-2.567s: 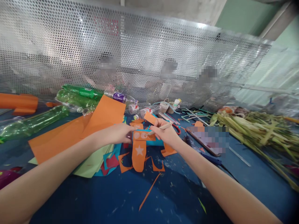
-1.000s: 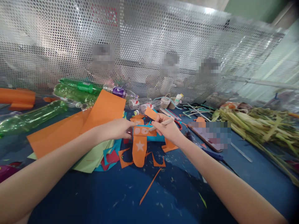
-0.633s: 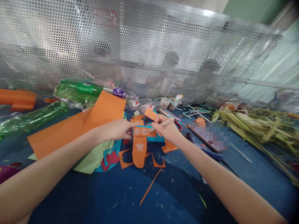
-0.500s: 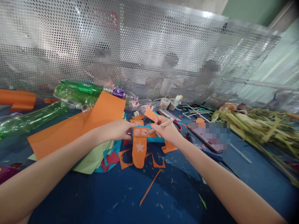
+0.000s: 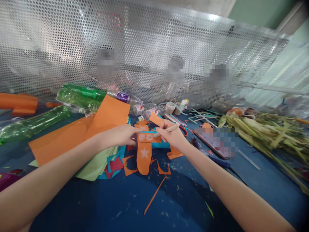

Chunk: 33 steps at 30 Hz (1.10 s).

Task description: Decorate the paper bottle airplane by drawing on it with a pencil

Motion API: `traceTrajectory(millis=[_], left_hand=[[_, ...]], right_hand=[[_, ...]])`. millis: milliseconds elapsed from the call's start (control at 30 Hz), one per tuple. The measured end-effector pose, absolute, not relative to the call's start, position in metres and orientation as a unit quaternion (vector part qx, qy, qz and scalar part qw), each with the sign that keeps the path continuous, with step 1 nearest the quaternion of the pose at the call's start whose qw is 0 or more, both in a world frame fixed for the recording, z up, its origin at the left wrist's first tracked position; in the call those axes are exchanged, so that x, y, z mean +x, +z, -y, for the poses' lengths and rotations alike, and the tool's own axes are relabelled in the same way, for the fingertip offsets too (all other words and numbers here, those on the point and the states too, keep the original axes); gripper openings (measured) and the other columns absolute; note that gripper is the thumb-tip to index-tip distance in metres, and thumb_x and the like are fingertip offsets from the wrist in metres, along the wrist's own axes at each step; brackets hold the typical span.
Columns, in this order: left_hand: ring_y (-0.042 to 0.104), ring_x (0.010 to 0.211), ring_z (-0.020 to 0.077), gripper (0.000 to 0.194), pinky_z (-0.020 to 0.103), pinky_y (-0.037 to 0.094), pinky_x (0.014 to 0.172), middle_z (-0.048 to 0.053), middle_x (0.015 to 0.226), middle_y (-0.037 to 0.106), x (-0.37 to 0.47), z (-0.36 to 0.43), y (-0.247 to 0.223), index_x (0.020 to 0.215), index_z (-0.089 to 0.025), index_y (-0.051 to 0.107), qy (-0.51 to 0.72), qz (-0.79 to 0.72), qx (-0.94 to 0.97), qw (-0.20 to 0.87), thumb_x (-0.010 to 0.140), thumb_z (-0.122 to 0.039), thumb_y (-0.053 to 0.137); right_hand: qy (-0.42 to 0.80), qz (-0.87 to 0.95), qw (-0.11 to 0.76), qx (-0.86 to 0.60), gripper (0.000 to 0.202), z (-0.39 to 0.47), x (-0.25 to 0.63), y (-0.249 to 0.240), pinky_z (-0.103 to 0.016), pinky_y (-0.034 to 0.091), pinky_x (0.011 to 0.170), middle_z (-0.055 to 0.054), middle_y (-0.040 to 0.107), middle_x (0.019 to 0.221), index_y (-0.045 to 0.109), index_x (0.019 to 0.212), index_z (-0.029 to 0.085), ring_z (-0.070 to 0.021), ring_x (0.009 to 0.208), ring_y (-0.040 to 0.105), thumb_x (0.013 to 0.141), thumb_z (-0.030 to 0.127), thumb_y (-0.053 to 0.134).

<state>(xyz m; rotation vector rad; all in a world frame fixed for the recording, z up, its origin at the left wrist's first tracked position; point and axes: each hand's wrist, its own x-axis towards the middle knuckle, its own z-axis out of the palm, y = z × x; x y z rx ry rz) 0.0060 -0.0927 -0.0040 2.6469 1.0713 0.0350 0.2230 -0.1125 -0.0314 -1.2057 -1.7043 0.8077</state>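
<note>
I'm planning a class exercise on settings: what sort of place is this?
Probably a craft workspace or workshop: plastic bottles and orange paper sheets lie on the blue table, and the right hand holds a pen-like tool to an orange and blue model.

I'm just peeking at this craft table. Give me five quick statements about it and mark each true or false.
1. The right hand holds a pale pen. True.
2. The star on the orange wing is dark green. False: the star is whitish.
3. The left hand is at the left end of the paper model. True.
4. The long green bottle at the far left stands upright. False: it lies on its side.
5. The heap of leafy husks lies to the left of the phone. False: it lies to the right.
</note>
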Motion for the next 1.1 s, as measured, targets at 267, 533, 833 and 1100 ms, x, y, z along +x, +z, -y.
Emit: traceTrajectory(millis=[267, 533, 833, 1100], left_hand=[[0.057, 0.068, 0.0159, 0.049, 0.023, 0.035, 0.059, 0.002, 0.081, 0.064, 0.0073, 0.0940, -0.0020, 0.123, -0.020, 0.054, 0.012, -0.371, 0.917, 0.148, 0.076, -0.020, 0.064], [0.058, 0.069, 0.0160, 0.048, 0.023, 0.035, 0.060, 0.002, 0.084, 0.065, 0.0079, 0.0963, 0.0008, 0.124, -0.020, 0.053, 0.002, -0.376, 0.915, 0.146, 0.077, -0.021, 0.063], [0.058, 0.070, 0.0171, 0.051, 0.023, 0.036, 0.059, 0.002, 0.082, 0.064, 0.0076, 0.0937, -0.0019, 0.126, -0.020, 0.052, 0.006, -0.375, 0.916, 0.140, 0.076, -0.023, 0.063], [0.058, 0.069, 0.0167, 0.046, 0.024, 0.035, 0.059, 0.002, 0.082, 0.064, 0.0077, 0.0958, 0.0007, 0.123, -0.020, 0.054, 0.011, -0.368, 0.918, 0.150, 0.077, -0.022, 0.062]], right_hand=[[0.324, 0.684, 0.437, -0.485, 0.019, 0.1131, 0.2232, -0.0306, -0.021, 0.034, 0.043, 0.012, 0.041, 0.034, 0.038, 0.063, 0.023, -0.0069, 0.032, 0.037, 0.075, 0.019, 0.053], [0.317, 0.693, 0.427, -0.487, 0.020, 0.1134, 0.2238, -0.0293, -0.022, 0.035, 0.043, 0.012, 0.041, 0.033, 0.037, 0.062, 0.023, -0.0072, 0.031, 0.036, 0.075, 0.019, 0.052], [0.315, 0.692, 0.426, -0.490, 0.019, 0.1134, 0.2239, -0.0303, -0.022, 0.032, 0.040, 0.012, 0.039, 0.033, 0.036, 0.062, 0.023, -0.0075, 0.030, 0.034, 0.073, 0.019, 0.051], [0.325, 0.691, 0.435, -0.478, 0.020, 0.1120, 0.2237, -0.0329, -0.021, 0.032, 0.041, 0.012, 0.040, 0.033, 0.037, 0.063, 0.023, -0.0077, 0.031, 0.037, 0.075, 0.020, 0.052]])
